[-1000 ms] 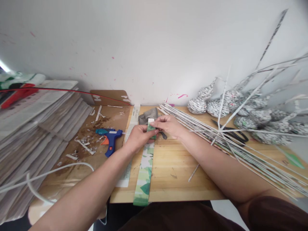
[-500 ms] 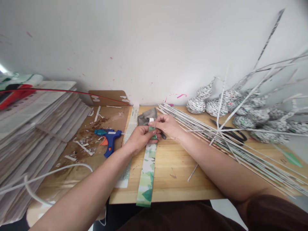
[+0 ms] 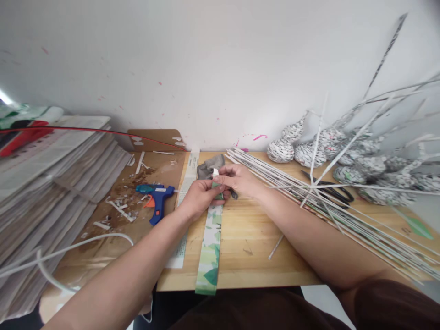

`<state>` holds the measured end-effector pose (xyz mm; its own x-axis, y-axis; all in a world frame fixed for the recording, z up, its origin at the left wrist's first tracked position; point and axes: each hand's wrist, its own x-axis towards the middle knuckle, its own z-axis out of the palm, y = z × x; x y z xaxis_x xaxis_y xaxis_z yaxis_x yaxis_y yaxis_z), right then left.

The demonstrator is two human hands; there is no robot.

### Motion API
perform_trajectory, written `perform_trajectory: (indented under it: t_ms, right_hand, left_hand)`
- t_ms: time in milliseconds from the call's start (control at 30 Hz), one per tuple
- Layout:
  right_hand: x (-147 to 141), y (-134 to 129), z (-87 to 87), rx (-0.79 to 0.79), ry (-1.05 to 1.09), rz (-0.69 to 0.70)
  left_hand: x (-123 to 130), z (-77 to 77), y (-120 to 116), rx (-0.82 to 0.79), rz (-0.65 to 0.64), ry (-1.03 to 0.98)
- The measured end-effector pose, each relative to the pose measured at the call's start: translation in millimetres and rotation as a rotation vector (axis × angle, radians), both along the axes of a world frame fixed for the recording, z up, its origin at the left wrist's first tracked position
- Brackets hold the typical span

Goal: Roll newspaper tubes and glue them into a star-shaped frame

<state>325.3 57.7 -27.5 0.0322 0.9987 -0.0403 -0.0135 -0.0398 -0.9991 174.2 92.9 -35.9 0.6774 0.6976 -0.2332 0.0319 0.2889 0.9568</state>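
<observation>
A long green and white paper strip [image 3: 210, 247] runs from the table's front edge up to both hands. My left hand [image 3: 201, 198] pinches it near its far end from the left side. From the right, my right hand [image 3: 235, 179] grips the same end with closed fingers, touching my left fingertips. The strip's white tip shows just above the fingers. Right behind the hands lies a crumpled grey cloth [image 3: 210, 166]. A small dark object [image 3: 234, 194], partly hidden, sits beneath my right hand.
A blue glue gun [image 3: 158, 199] lies on scrap-strewn cardboard at left, beside a tall newspaper stack [image 3: 68, 192]. Rolled paper sticks [image 3: 271, 172], black scissors [image 3: 335, 192], a star of joined sticks [image 3: 312, 185] and woven paper gourds [image 3: 280, 150] fill the right side.
Both hands stay at the strip's far end with almost the same grip. Only slight finger movement shows, and the whole view has shifted a little.
</observation>
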Motion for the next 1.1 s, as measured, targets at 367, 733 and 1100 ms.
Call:
perform_trajectory:
  t_ms: [367, 733, 1100]
  right_hand:
    - [-3.2, 0.1, 0.9, -0.063, 0.113, -0.054]
    - [-5.6, 0.8, -1.8, -0.037, 0.08, -0.087]
    - [2.6, -1.9, 5.6, -0.017, -0.066, 0.033]
  left_hand:
    - [0.5, -2.7, -0.7, -0.027, -0.057, -0.061]
    - [1.4, -2.8, -1.0, -0.037, 0.015, -0.007]
    - [1.5, -3.6, -1.8, -0.035, 0.025, -0.024]
